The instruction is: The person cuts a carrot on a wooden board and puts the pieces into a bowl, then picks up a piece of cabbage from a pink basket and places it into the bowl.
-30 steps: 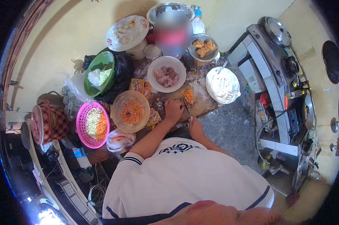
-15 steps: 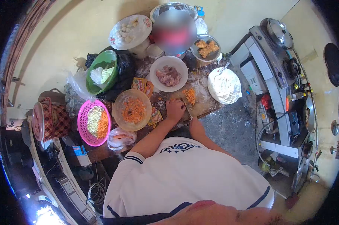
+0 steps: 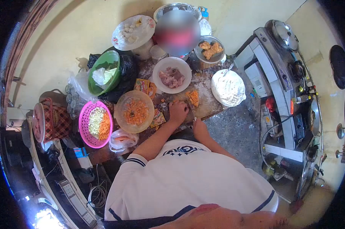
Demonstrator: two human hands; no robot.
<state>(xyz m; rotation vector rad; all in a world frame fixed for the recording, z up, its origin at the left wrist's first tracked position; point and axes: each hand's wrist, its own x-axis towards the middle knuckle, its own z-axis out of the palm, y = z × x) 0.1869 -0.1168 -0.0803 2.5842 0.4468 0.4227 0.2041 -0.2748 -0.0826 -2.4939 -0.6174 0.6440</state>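
My right hand (image 3: pixel 199 128) is closed around the handle of a knife (image 3: pixel 192 111), close to my body at the front edge of a wooden cutting board (image 3: pixel 208 110). The blade points away from me, just right of my left hand (image 3: pixel 178 111). That left hand rests on the board with its fingers curled down, and whatever lies under them is hidden. Beyond the blade sits a small heap of orange carrot strips (image 3: pixel 192 98). Farther back, a white bowl (image 3: pixel 155 78) contains pieces of raw meat (image 3: pixel 171 77).
To the left stand a bowl of orange mixture (image 3: pixel 120 110), a pink basket (image 3: pixel 82 121) of shredded vegetables and a green basin (image 3: pixel 91 86). A bowl of white flour (image 3: pixel 228 87) is at the right, below fried pieces (image 3: pixel 211 49). A stove (image 3: pixel 273 57) stands farther right.
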